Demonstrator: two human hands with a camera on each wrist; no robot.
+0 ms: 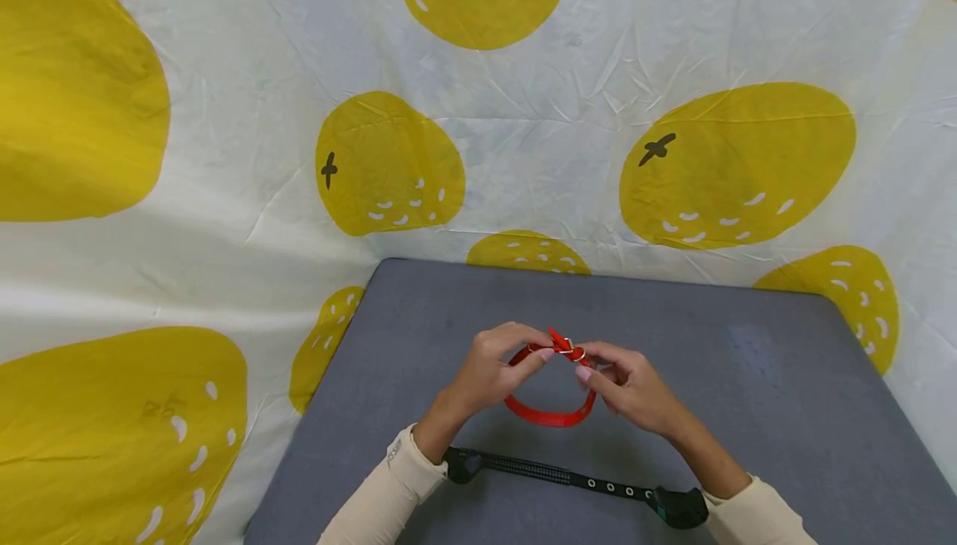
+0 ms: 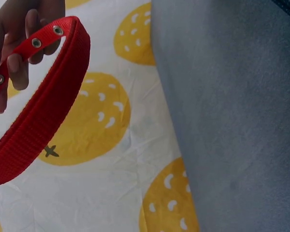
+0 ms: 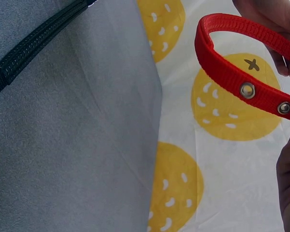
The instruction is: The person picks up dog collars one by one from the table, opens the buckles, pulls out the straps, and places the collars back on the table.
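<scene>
A red dog collar point(image 1: 549, 419) with a metal buckle point(image 1: 568, 346) is held as a loop above the grey table. My left hand point(image 1: 503, 364) pinches its left side near the buckle, thumb and fingers together. On the other side my right hand point(image 1: 631, 383) grips the band beside the buckle. In the left wrist view, the right hand's fingers point(image 2: 19, 70) are around the part of the collar point(image 2: 48, 106) with metal eyelets. The right wrist view shows the collar point(image 3: 232, 72) with two eyelets, and the left hand point(image 3: 275, 21) behind it.
A black collar point(image 1: 527, 468) with eyelets lies across the grey table point(image 1: 449, 304) below the forearms. Dark devices point(image 1: 676, 508) sit by the wrists. White cloth point(image 1: 538, 171) printed with yellow fruit hangs behind and beside the table.
</scene>
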